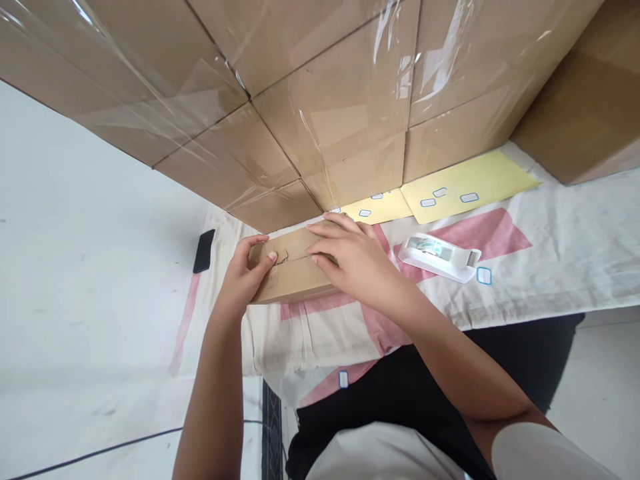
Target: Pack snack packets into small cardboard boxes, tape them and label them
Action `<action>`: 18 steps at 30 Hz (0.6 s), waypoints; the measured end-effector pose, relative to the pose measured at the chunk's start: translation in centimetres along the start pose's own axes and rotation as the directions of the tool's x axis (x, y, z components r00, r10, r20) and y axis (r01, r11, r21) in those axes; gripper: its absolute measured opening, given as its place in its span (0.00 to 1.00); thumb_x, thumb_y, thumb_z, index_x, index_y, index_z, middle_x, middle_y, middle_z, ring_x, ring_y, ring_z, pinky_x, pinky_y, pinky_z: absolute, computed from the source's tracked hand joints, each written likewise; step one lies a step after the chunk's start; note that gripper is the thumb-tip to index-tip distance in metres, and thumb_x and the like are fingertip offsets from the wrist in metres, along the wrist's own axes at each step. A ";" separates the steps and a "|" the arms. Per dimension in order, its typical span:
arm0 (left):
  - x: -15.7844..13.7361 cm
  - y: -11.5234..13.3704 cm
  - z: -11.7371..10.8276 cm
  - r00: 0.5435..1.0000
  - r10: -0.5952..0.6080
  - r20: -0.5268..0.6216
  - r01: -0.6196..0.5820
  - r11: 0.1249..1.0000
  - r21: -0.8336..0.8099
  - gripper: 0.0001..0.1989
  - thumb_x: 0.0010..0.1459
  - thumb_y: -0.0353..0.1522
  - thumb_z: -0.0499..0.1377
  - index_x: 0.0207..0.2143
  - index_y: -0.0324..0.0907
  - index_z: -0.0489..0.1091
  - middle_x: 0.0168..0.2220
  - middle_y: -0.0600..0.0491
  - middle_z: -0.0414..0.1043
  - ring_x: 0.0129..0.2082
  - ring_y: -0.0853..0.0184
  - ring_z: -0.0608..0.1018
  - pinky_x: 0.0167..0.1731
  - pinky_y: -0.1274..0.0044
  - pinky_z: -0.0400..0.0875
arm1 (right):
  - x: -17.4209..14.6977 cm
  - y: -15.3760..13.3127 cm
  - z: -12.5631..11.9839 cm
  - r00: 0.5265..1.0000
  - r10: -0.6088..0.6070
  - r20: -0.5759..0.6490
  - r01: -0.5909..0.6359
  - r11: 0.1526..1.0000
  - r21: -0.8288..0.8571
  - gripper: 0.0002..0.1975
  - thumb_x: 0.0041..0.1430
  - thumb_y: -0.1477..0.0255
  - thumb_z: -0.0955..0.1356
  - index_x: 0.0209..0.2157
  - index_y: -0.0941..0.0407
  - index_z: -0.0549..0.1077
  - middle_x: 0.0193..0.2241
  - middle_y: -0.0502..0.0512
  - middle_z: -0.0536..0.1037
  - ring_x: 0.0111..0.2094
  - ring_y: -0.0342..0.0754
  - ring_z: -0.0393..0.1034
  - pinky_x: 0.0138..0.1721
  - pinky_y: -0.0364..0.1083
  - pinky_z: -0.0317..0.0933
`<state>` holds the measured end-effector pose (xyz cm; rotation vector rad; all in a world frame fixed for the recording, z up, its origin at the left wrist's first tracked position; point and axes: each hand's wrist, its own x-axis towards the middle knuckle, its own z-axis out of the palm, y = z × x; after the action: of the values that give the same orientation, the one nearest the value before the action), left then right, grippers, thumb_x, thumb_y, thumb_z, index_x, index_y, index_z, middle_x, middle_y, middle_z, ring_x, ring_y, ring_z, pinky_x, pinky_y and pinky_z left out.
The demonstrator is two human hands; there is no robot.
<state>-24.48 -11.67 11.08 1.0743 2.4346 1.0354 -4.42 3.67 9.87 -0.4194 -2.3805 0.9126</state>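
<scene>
A small brown cardboard box [295, 277] lies on the cloth-covered table, a seam running along its top with a torn spot near the left end. My left hand [245, 270] grips its left end, thumb on top beside the tear and fingers round the far side. Over the right part of the box rests my right hand [347, 253], palm down, its fingers stretched across the top and slightly apart. A white tape dispenser [440, 257] sits to the right of my right hand.
Stacked cardboard boxes [350, 107] under clear film rise behind the small box. Yellow sheets [465, 190] with blue-edged stickers lie along their base. Another large carton [585, 100] stands at right. A black object [204, 251] is by the wall; a cable [100, 453] crosses the lower left.
</scene>
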 end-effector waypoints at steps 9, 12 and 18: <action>-1.1 -0.4 -2.9 0.930 0.106 0.351 -0.158 0.980 0.124 0.51 0.52 0.50 0.68 0.71 0.56 0.45 0.70 0.45 0.46 0.69 0.47 0.58 0.66 0.53 0.59 | -0.3 0.0 0.0 1.000 -0.017 0.000 0.017 0.997 0.072 0.11 0.66 0.75 0.66 0.37 0.50 0.81 0.59 0.47 0.76 0.67 0.56 0.58 0.61 0.63 0.52; -0.6 -0.9 -3.1 0.913 0.121 0.391 -0.176 0.979 0.106 0.55 0.49 0.52 0.69 0.72 0.55 0.43 0.70 0.43 0.47 0.69 0.44 0.59 0.65 0.50 0.59 | -0.1 0.0 0.4 0.999 0.013 -0.035 -0.009 0.992 0.127 0.10 0.65 0.77 0.67 0.35 0.51 0.80 0.57 0.48 0.78 0.67 0.56 0.60 0.61 0.64 0.52; -0.8 -0.9 -3.4 0.894 0.344 0.286 -0.404 0.896 0.184 0.49 0.52 0.55 0.65 0.71 0.57 0.48 0.73 0.45 0.45 0.71 0.38 0.53 0.66 0.42 0.52 | -0.5 0.1 -1.9 0.972 0.054 -0.230 0.010 0.963 0.269 0.06 0.63 0.75 0.69 0.37 0.52 0.79 0.52 0.51 0.81 0.59 0.52 0.71 0.60 0.58 0.57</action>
<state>-26.14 -14.44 12.79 1.7009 2.2350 0.6591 -2.93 4.52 10.77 -0.4219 -2.0076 1.1132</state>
